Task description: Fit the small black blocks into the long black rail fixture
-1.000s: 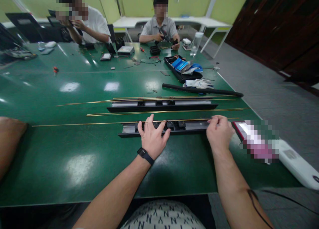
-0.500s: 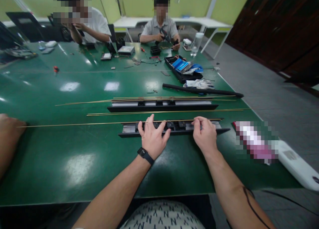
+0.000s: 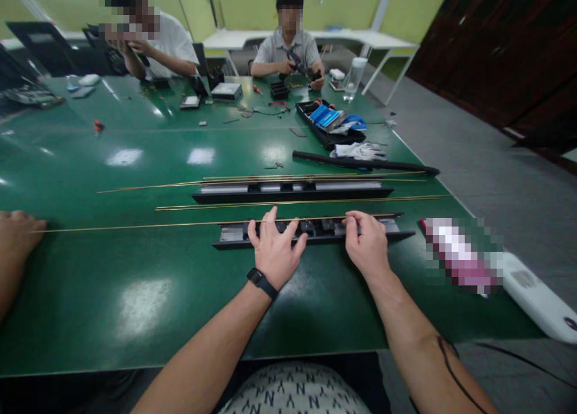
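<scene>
A black-edged metal channel (image 3: pixel 229 236) with several black blocks (image 3: pixel 327 225) in it lies before me on the green table. Along its far edge runs a thin brass-coloured rod (image 3: pixel 135 227), which stretches far to the left. My left hand (image 3: pixel 276 246) rests across the channel, fingers spread, fingertips at the rod and blocks. Thumb and forefinger of my right hand (image 3: pixel 368 240) are pinched at the rod near the channel's right part; the fingertips partly hide it. At the left edge of the view, another person's hand (image 3: pixel 20 234) is at the rod's far end.
Beyond lie more brass rods (image 3: pixel 279 203), a second channel (image 3: pixel 293 193), a black bar (image 3: pixel 365 163), gloves (image 3: pixel 358 151) and a black tray (image 3: pixel 329 143). A white device (image 3: pixel 536 297) sits at the right edge. Two people (image 3: pixel 288 53) sit across the table.
My right hand has shifted very slightly left along the rod. The other person's hand at the far left sits a little differently. My left hand stays on the channel.
</scene>
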The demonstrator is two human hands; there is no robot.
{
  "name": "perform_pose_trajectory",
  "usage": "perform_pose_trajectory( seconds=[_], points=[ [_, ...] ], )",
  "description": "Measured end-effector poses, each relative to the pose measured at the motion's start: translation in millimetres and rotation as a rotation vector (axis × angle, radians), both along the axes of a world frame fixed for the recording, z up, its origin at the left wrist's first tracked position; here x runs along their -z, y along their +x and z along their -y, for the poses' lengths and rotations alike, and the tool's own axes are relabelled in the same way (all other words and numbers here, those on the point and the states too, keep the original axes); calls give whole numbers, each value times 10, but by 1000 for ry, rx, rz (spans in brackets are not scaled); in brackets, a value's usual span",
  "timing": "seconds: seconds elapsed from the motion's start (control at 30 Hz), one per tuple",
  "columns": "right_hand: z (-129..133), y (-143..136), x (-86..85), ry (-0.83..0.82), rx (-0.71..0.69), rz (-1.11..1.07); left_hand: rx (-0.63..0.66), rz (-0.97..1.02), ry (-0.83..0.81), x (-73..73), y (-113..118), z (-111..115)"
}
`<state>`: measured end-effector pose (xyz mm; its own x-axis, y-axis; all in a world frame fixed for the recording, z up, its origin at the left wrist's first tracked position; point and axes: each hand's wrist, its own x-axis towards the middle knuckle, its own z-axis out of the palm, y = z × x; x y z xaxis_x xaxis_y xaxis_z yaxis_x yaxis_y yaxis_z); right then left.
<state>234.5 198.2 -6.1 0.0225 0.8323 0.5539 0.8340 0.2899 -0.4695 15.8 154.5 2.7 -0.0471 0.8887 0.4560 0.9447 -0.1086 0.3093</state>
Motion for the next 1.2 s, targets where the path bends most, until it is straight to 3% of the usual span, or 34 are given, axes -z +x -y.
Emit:
perform_pose_trajectory(
  seconds=[0.43, 0.7, 1.2],
  points=[
    [-57, 141, -18, -85, 241, 64, 9, -2, -12, -9, -13, 4],
    [-108, 344, -69, -135, 490, 27, 9, -8, -17, -14, -15, 1],
    [-99, 313, -99, -166, 531, -3, 63, 57, 71, -18, -79, 50]
  ],
)
